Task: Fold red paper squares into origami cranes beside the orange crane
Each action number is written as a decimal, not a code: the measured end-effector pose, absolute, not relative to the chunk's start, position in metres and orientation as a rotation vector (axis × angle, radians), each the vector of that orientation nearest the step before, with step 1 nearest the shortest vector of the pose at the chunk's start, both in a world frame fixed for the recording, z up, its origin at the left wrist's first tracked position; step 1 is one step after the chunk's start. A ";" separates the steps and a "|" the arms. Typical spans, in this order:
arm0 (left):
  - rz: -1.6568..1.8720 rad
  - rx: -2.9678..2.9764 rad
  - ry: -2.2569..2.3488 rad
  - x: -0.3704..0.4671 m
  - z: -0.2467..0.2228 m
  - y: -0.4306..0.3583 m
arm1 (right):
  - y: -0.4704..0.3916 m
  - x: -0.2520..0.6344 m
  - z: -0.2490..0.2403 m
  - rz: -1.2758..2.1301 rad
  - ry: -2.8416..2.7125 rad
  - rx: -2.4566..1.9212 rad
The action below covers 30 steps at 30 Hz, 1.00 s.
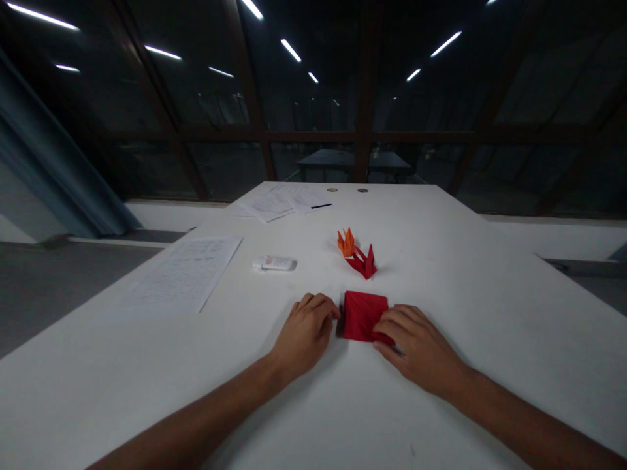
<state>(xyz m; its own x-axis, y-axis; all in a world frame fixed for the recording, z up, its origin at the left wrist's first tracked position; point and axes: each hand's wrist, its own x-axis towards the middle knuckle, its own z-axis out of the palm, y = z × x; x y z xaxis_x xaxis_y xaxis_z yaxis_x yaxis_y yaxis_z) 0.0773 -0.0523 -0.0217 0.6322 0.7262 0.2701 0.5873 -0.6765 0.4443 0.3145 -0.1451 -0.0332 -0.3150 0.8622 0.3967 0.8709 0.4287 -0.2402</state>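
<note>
A folded square of red origami paper lies on the white table in front of me. My right hand grips its right side, fingers over the top and thumb at the lower edge. Beside the left edge of the paper is my left hand, its fingers curled inward and the index fingertip close to the edge; a narrow dark gap shows between them. Just beyond the paper lie a red folded origami piece and an orange origami piece, touching or nearly so.
Left of the origami lies a white bottle or tube with printed text. A written sheet rests at the table's left side. Farther back are more papers, a black pen and two small round discs. Dark windows stand behind the table.
</note>
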 end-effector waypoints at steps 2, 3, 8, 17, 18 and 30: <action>0.639 2.525 1.066 0.078 -0.022 -0.052 | -0.145 0.315 -0.033 -0.054 -2.262 -1.442; 0.644 2.517 1.067 0.078 -0.022 -0.052 | -0.145 0.315 -0.033 -0.061 -2.274 -1.432; 0.710 2.455 0.997 0.077 -0.020 -0.055 | -0.143 0.317 -0.034 -0.024 -2.198 -1.438; 0.640 2.510 0.920 0.079 -0.016 -0.059 | -0.146 0.316 -0.033 -0.001 -2.165 -1.425; 0.622 2.514 0.920 0.079 -0.016 -0.059 | -0.145 0.315 -0.034 -0.006 -2.162 -1.424; 0.813 2.555 0.751 0.076 -0.017 -0.062 | -0.143 0.317 -0.043 -0.097 -2.092 -1.357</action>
